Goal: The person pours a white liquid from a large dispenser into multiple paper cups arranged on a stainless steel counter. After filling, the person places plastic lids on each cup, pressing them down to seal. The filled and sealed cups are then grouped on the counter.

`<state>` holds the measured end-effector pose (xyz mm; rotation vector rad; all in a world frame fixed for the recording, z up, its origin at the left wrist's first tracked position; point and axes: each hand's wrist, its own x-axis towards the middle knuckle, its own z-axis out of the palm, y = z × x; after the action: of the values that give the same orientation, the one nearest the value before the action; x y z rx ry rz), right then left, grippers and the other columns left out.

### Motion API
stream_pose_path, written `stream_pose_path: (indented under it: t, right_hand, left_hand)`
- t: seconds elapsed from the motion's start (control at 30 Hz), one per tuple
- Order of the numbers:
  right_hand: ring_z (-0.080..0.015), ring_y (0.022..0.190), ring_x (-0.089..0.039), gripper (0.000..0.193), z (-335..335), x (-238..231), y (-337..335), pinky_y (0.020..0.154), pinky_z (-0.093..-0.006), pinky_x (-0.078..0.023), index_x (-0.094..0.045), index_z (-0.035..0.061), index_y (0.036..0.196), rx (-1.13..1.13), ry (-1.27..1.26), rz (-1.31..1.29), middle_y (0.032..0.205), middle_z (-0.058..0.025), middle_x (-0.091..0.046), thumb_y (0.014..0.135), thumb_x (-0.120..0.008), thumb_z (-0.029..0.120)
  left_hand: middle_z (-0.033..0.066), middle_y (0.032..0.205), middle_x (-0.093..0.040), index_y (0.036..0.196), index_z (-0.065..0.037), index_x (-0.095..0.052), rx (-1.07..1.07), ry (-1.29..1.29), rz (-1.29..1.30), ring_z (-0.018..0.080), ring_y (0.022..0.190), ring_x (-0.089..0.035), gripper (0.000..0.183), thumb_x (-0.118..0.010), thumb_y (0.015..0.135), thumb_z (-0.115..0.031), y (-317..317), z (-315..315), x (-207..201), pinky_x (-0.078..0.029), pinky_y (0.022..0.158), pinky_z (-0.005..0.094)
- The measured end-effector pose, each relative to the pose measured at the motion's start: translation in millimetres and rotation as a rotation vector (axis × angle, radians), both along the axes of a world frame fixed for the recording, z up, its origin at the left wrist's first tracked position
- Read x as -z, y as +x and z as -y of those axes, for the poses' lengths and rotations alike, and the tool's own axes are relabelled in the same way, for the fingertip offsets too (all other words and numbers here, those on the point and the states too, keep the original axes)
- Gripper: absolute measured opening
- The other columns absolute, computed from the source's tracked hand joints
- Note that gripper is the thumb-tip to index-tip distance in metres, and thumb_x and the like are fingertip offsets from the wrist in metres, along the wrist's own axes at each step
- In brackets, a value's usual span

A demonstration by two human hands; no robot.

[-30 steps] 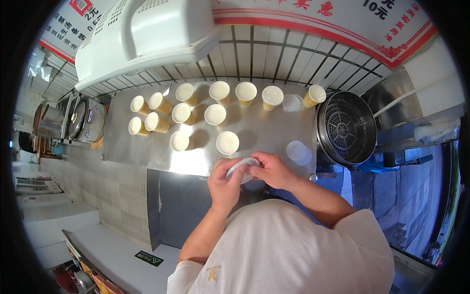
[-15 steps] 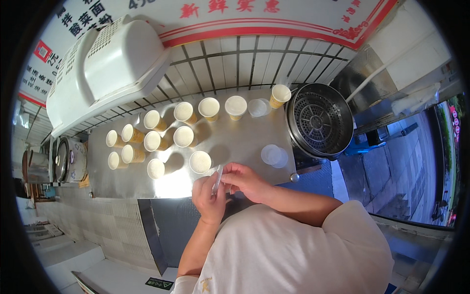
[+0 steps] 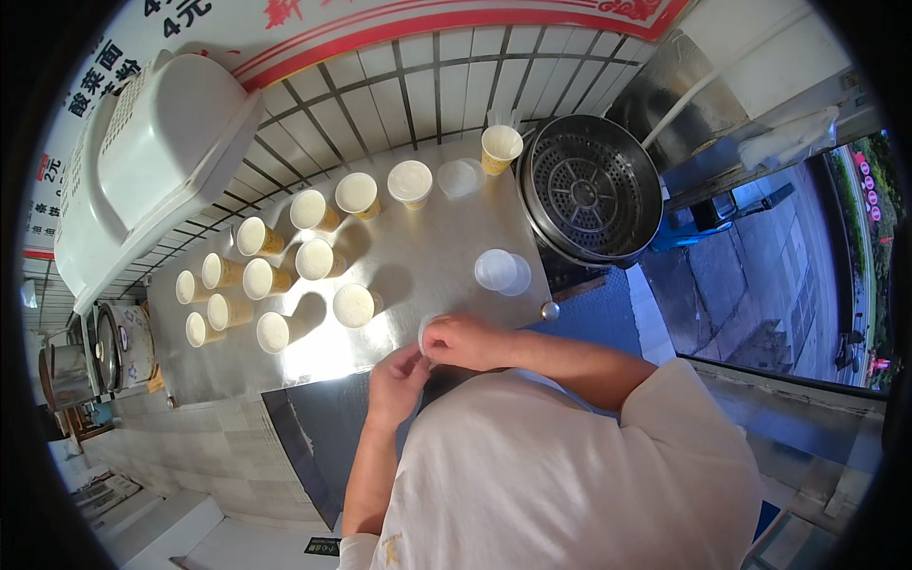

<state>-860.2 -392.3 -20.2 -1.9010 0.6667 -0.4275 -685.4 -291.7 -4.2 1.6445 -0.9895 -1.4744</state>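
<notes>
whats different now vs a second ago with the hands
The translucent lid has turned from showing its face to nearly edge-on; the right hand now covers part of it, with the left hand lower, close by. The view swung, sliding the scene leftward. No clear release shows. The paper cups and loose lids kept their places.

Small eatery kitchen: steamer (image 3: pixel 589 193), cups (image 3: pixel 354 306)

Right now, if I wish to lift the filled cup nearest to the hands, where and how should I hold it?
Probably best around the upper wall of the nearest cup, just below its rim, coming from the right. It stands upright and looks full to near the brim, and the neighbouring cups are to its left and behind.
</notes>
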Motion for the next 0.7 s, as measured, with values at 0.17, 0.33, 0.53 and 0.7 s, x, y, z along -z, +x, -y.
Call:
stream_pose_path:
  t: [0.17, 0.33, 0.53, 0.7]
  right_hand:
    - [-0.0311, 0.083, -0.066, 0.012, -3, 10, -2, 0.070, -0.0415, -0.052, -0.065, 0.0079, 0.088, -0.122, -0.059, -0.172, 0.087, -0.0101, -0.068, 0.085, -0.064, 0.020]
    - [-0.0312, 0.081, -0.066, 0.012, -13, 12, -4, 0.069, -0.0410, -0.051, -0.064, 0.0073, 0.087, -0.050, 0.120, -0.144, 0.086, -0.0100, -0.067, 0.081, -0.068, 0.017]
    - [-0.0296, 0.081, -0.065, 0.011, -15, 34, 0, 0.069, -0.0397, -0.051, -0.064, 0.0076, 0.085, 0.045, 0.030, -0.108, 0.092, -0.0090, -0.064, 0.078, -0.070, 0.015]
    - [-0.0262, 0.097, -0.061, 0.012, 2, 77, 31, 0.081, -0.0396, -0.050, -0.067, 0.0083, 0.086, -0.158, -0.612, -0.345, 0.103, -0.0079, -0.060, 0.078, -0.067, 0.018]
  left_hand:
    - [0.0049, 0.092, -0.073, 0.113, 0.000, -0.071, -0.034, 0.168, -0.059, 0.0089, 0.077, -0.066, 0.022, -0.063, 0.093, -0.008, -6, -1, 12, -0.053, 0.070, 0.0249]
    - [0.0070, 0.087, -0.072, 0.103, 0.002, -0.072, -0.193, 0.252, -0.136, 0.0112, 0.072, -0.066, 0.017, -0.064, 0.092, -0.009, -4, -6, 23, -0.054, 0.066, 0.0243]
    - [0.0085, 0.081, -0.072, 0.093, 0.002, -0.071, -0.383, 0.293, 0.152, 0.0136, 0.071, -0.067, 0.017, -0.069, 0.086, -0.013, 32, -52, 55, -0.054, 0.066, 0.0277]
    - [0.0088, 0.077, -0.072, 0.088, 0.001, -0.070, -0.336, 0.367, 0.577, 0.0153, 0.071, -0.068, 0.022, -0.073, 0.080, -0.020, 60, -103, 65, -0.053, 0.067, 0.0316]
